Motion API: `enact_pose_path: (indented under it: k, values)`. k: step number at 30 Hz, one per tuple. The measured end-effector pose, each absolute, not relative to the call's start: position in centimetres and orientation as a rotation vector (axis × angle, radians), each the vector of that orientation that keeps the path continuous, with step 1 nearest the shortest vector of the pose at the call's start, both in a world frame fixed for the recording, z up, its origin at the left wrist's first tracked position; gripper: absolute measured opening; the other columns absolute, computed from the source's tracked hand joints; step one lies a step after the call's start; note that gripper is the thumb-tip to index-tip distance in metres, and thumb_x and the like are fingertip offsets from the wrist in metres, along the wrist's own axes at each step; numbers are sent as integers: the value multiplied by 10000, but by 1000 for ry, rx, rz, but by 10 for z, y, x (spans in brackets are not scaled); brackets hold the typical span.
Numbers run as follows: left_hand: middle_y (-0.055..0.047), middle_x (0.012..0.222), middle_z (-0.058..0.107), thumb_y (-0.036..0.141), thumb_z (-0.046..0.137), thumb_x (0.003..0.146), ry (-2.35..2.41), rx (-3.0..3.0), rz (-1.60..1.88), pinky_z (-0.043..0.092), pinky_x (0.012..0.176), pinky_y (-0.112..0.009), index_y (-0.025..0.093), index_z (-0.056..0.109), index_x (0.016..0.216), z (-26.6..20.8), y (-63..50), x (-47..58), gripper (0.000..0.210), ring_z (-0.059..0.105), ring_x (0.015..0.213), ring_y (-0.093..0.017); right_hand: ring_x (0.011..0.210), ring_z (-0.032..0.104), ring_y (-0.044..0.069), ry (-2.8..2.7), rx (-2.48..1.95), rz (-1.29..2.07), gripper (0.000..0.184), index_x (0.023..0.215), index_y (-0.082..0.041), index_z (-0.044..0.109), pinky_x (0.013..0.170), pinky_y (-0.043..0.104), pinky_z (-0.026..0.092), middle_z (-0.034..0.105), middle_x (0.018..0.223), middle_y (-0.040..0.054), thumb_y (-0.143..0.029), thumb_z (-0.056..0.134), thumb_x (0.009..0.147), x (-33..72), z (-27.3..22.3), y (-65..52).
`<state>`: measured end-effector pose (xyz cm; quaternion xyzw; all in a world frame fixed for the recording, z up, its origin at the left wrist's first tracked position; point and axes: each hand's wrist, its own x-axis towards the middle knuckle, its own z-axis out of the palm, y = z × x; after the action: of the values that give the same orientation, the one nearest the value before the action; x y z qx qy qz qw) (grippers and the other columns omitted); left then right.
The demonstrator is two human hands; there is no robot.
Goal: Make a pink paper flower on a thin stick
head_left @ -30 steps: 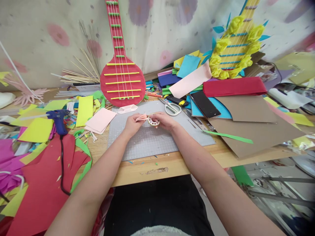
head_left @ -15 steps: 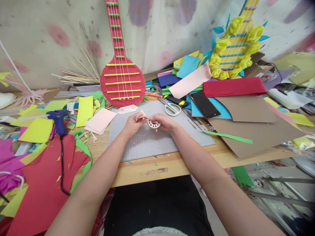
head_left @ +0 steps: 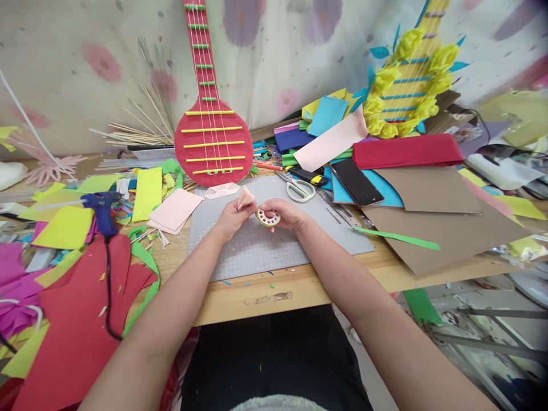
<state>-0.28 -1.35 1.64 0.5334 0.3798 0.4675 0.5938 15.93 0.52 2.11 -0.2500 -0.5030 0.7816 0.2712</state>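
Left grip [head_left: 231, 220]: thumb closed against fingers, pinching folded pale pink paper [head_left: 245, 197] that stands above the fingertips; right grip [head_left: 286, 213], just beside it: fingers curled closed about a pale ring [head_left: 267, 223] with a row of round spots, both over a grey cutting mat [head_left: 257, 248] on the wooden tabletop [head_left: 312, 287]. Beyond the right grip: white-handled scissors [head_left: 306, 199], then, farther right, a black phone [head_left: 357, 181]; left of the left grip: pale pink sheets [head_left: 176, 210], then a blue glue gun [head_left: 103, 213].
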Motion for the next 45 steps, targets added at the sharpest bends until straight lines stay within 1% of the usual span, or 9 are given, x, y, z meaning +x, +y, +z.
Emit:
enact_pose_path:
  k: [13, 15, 17, 20, 22, 27, 33, 38, 45]
  values:
    - [78, 505, 234, 507, 720, 589, 862, 1158, 1123, 164, 392, -193, 162, 388, 540, 28, -16, 1, 481, 205, 441, -28, 437, 387, 67, -1252, -609, 2104, 418, 449, -178, 367, 379, 196, 431, 369, 463, -46, -406, 617, 695, 166, 17, 13]
    - [84, 511, 243, 462, 745, 574, 889, 1088, 1171, 153, 383, -181, 157, 468, 611, 25, -13, -1, 413, 205, 436, -25, 509, 444, 78, -1298, -606, 2039, 387, 491, -162, 439, 466, 216, 472, 448, 535, -27, -428, 635, 692, 166, 18, 12]
    - [93, 512, 244, 443, 752, 566, 922, 992, 1196, 134, 374, -173, 160, 552, 739, 23, -10, -4, 387, 195, 424, -21, 669, 513, 98, -1383, -645, 1870, 310, 603, -148, 559, 639, 249, 500, 540, 701, 4, -431, 656, 687, 163, 19, 10]
    - [94, 512, 271, 438, 733, 588, 917, 909, 1152, 114, 363, -173, 165, 604, 871, 22, -8, -8, 414, 182, 409, -15, 915, 492, 120, -1540, -735, 1486, 225, 732, -178, 654, 873, 271, 410, 543, 891, 18, -400, 663, 697, 158, 20, 9]
    - [77, 543, 371, 384, 741, 586, 900, 929, 1116, 119, 364, -172, 169, 613, 879, 23, -9, -9, 385, 214, 411, -8, 970, 457, 127, -1606, -776, 1332, 205, 744, -195, 671, 924, 276, 354, 517, 895, 15, -396, 643, 715, 157, 17, 11]
    - [29, 632, 549, 299, 779, 501, 975, 1010, 1173, 153, 389, -173, 146, 591, 703, 20, -8, -9, 315, 352, 456, -17, 933, 463, 130, -1685, -802, 1355, 228, 787, -194, 674, 875, 276, 359, 493, 906, 12, -403, 625, 710, 159, 14, 14]
    - [49, 554, 520, 269, 791, 475, 1077, 1114, 1245, 238, 432, -196, 149, 595, 667, 16, -3, -12, 300, 402, 479, -48, 966, 471, 135, -1757, -761, 1371, 234, 719, -180, 653, 937, 284, 312, 540, 884, 21, -336, 491, 786, 160, 21, 8]
    - [35, 560, 545, 280, 789, 502, 1038, 1244, 1240, 380, 545, -225, 156, 587, 617, 17, -5, -10, 264, 523, 604, -106, 894, 469, 142, -1798, -781, 1396, 253, 607, -172, 574, 850, 273, 347, 525, 833, 22, -272, 411, 773, 157, 19, 10]
    - [36, 582, 529, 304, 788, 503, 1026, 1269, 1255, 383, 565, -226, 161, 571, 588, 10, -4, -7, 273, 484, 592, -91, 771, 435, 121, -1749, -830, 1372, 263, 501, -166, 465, 769, 259, 340, 461, 770, 10, -224, 399, 749, 153, 23, 7]
